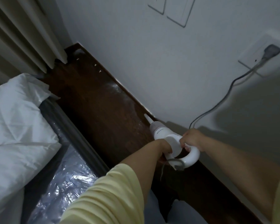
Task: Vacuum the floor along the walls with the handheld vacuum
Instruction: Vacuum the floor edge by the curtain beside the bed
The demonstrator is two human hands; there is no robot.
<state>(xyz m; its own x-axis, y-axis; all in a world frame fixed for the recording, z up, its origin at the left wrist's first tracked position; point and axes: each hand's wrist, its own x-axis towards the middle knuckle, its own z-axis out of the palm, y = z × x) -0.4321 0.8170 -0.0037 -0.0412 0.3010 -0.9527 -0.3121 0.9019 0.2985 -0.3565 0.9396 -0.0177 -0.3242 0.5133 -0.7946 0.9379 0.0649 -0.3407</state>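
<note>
Nothing in the view could be read. The white handheld vacuum point(162, 134) carried a short line of dark lettering on its body just behind the tinted dust cup, but it was too small and blurred to make out. The wall plate point(157, 4) at the top edge bore faint marks, also illegible.

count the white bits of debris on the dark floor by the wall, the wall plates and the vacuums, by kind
handheld vacuum, held by the left hand and right hand: 1
white debris bits on the floor along the wall, first at, then and: 3
wall plates, at and the socket plate: 3
total: 7
</note>
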